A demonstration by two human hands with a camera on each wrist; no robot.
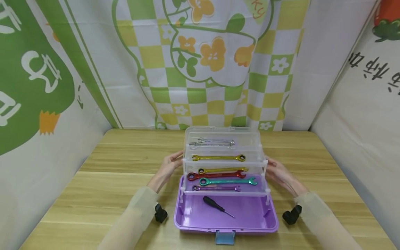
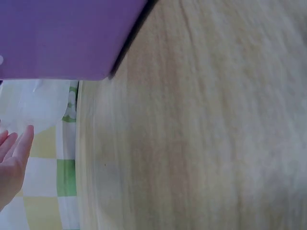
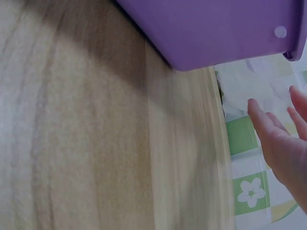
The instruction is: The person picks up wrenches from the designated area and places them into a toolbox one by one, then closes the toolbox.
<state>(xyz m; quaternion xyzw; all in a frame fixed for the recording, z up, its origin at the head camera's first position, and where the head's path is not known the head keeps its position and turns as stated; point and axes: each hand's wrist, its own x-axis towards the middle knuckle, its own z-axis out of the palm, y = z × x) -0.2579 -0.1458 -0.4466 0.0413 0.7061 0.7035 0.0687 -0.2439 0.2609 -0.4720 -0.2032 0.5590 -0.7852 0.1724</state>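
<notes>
A purple toolbox [image 1: 192, 218] stands unfolded on the table, its clear lid [image 1: 250, 135] and clear tiered trays [image 1: 254, 166] raised toward the back. Several wrenches lie in the upper parts: silver wrenches [image 1: 215, 144], a gold wrench [image 1: 218, 158], a red wrench [image 1: 215, 175], a green wrench [image 1: 229, 181] and a purple wrench [image 1: 215, 188]. A black-handled screwdriver [image 1: 214, 203] rests in the purple base. My left hand [image 1: 165, 170] is at the left side of the raised trays, my right hand [image 1: 279, 173] at the right side. Fingers look extended; some tips are hidden behind the clear plastic.
A blue latch [image 1: 225, 238] hangs at the front of the base. Wood-grain tabletop [image 1: 103, 194] spreads around the box. A patterned curtain [image 1: 150, 69] closes off the back, with cloth walls on both sides. Each wrist carries a small black camera [image 1: 160, 213].
</notes>
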